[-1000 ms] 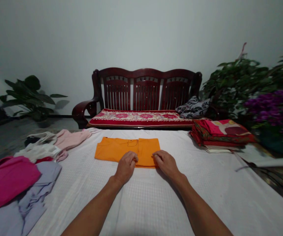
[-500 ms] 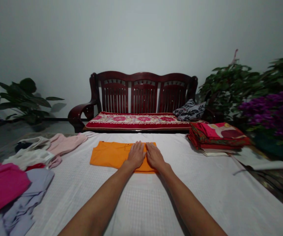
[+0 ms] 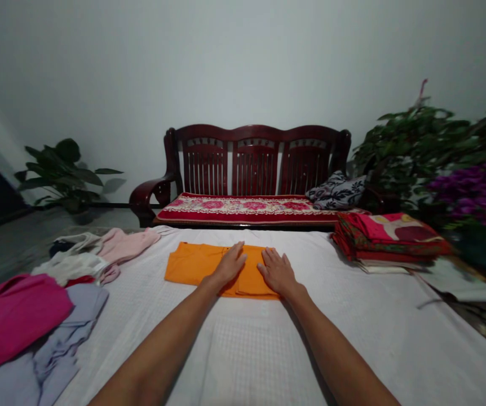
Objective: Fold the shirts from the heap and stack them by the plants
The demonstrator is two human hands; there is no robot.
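An orange garment [image 3: 192, 264], folded into a long flat strip, lies on the white cloth [image 3: 251, 349] in front of me. My left hand [image 3: 229, 265] rests on its middle, fingers stretched out and pointing away from me. Flat on the right end of the garment is my right hand [image 3: 277, 270], its fingers slightly spread. Between the two hands a strip of orange fabric shows, with a folded edge along the near side. Neither hand grips anything.
Loose clothes lie at the left: a magenta garment [image 3: 18, 318], a lilac one [image 3: 57, 349], a pink one [image 3: 127, 245]. A stack of folded red fabrics [image 3: 390, 239] sits at the right. Behind stands a dark wooden bench [image 3: 255, 152] with a patterned cushion [image 3: 338, 190]; plants flank it.
My hands have moved apart on the orange garment, the right one toward its right end. The whole view has shifted slightly, so everything sits farther right.
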